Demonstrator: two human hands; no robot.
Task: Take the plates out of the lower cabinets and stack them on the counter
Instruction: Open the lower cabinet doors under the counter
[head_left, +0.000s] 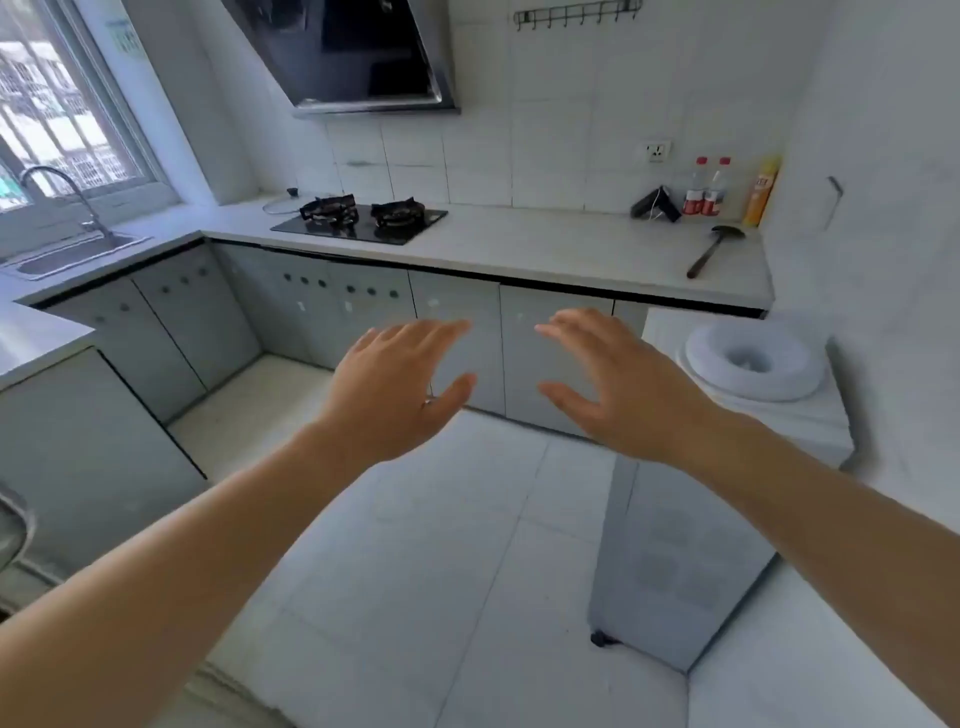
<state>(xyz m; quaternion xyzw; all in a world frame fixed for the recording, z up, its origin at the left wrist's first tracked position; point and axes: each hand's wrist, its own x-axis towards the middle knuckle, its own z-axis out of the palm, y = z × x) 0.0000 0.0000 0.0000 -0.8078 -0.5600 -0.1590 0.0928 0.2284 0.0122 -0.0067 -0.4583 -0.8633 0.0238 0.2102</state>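
Both hands, left hand and right hand, are hovering spread (holding nothing) before shut lower cabinets under the counter.

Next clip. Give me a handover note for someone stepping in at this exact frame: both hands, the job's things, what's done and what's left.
Left hand: open, fingers spread, holds nothing, in the air before the lower cabinet doors.
Right hand: the same, beside it.
Every door in view is shut. No plates show anywhere.
The counter carries a hob, a ladle and bottles in the far right corner; no stack is on it.
Done: nothing.
Left: open the doors, find the plates, stack them; the bare stretch between hob and ladle looks a likely spot.
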